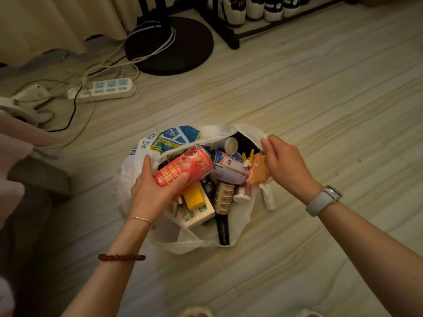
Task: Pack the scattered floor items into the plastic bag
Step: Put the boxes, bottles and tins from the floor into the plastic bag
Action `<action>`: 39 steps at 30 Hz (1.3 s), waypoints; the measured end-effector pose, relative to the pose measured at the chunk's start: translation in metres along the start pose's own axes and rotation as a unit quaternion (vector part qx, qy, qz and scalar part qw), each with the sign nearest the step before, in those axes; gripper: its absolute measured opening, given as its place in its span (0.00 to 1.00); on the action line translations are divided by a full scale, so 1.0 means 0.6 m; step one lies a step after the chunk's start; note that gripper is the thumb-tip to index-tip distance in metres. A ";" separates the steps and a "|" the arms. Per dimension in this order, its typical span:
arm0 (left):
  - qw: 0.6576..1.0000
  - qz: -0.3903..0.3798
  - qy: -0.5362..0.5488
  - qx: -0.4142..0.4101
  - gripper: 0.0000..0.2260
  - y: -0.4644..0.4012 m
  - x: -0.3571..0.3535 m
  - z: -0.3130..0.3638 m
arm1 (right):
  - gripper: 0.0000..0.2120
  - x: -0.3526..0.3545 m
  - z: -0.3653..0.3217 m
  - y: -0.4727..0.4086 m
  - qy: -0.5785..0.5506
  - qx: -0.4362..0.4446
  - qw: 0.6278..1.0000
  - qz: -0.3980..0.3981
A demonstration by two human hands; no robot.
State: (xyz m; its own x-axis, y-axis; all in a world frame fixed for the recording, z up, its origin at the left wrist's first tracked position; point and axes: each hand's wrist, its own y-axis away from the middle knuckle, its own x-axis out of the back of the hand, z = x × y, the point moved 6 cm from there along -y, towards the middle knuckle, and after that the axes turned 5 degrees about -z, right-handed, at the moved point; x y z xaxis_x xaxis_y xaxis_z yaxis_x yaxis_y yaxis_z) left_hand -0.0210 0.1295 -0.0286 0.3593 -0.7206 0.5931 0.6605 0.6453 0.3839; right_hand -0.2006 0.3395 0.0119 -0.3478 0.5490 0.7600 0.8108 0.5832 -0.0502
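We're mid-load: left hand (151, 191) wraps the red can (184, 167), lowering it into the plastic bag (128, 177) on the floor. Right hand (282, 163) pinches the bag rim open. Next, by our read: seat the can, let go. Count: two cans visible, red plus the white-blue can (230, 165); one bag.

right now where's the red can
Head view, centre: the red can lies in the left hand over the bag, beside a white-blue can.
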 end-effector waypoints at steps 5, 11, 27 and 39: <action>0.996 -0.029 0.005 0.078 0.51 0.000 0.004 0.002 | 0.14 0.001 -0.048 -0.023 -0.034 0.031 0.999 0.006; 0.996 -0.021 0.044 0.073 0.34 0.012 0.006 -0.002 | 0.14 0.007 -0.050 -0.019 -0.049 0.020 0.998 0.017; 0.955 0.168 0.238 -0.055 0.04 0.031 0.195 0.164 | 0.20 0.127 -0.198 -0.069 -0.087 0.069 0.988 0.110; 0.944 0.230 0.225 -0.074 0.07 -0.087 0.229 0.169 | 0.09 0.066 -0.225 -0.176 -0.070 0.071 0.994 0.045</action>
State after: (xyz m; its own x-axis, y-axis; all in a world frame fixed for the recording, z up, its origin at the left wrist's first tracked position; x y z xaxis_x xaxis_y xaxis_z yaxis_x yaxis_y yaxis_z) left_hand -0.0730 0.0227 0.1048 0.8518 -0.4295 0.3000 0.4399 0.8973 0.0354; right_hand -0.2366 0.2188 0.1346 -0.3464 0.6753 0.6512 0.7710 0.6003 -0.2124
